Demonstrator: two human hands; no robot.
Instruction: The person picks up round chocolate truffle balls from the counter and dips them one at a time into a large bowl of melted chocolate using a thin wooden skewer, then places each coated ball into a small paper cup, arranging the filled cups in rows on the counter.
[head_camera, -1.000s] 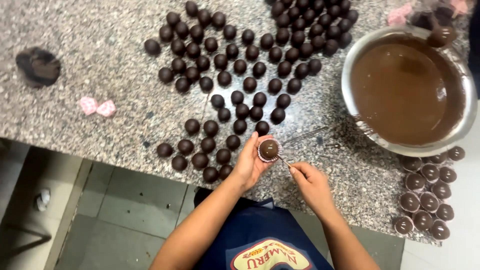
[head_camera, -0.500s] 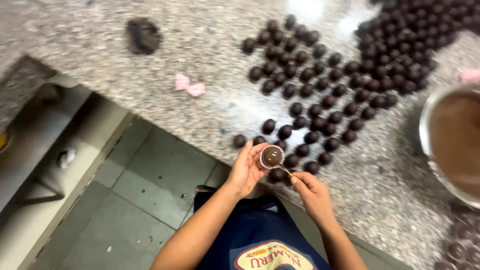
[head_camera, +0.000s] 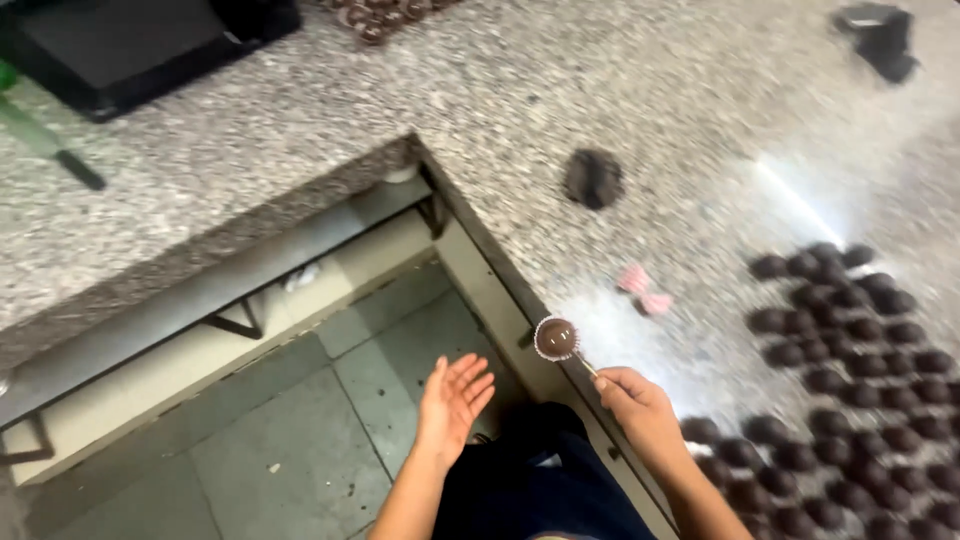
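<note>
We've got a chocolate cup (head_camera: 556, 338) up on a thin stick (head_camera: 587, 367), out over the table (head_camera: 620, 90) edge.

The cup is small and round, glossy brown inside a pale fluted paper rim, and it sits at the tip of the stick that our right hand (head_camera: 640, 405) pinches in closed fingers. Our left hand (head_camera: 452, 398) hangs open beside it, palm up, fingers spread, holding nothing, above the grey tiled floor (head_camera: 300, 440). On the speckled granite to the right lie rows of dark chocolate balls (head_camera: 850, 340), with a pink wrapper (head_camera: 644, 290) nearby.
</note>
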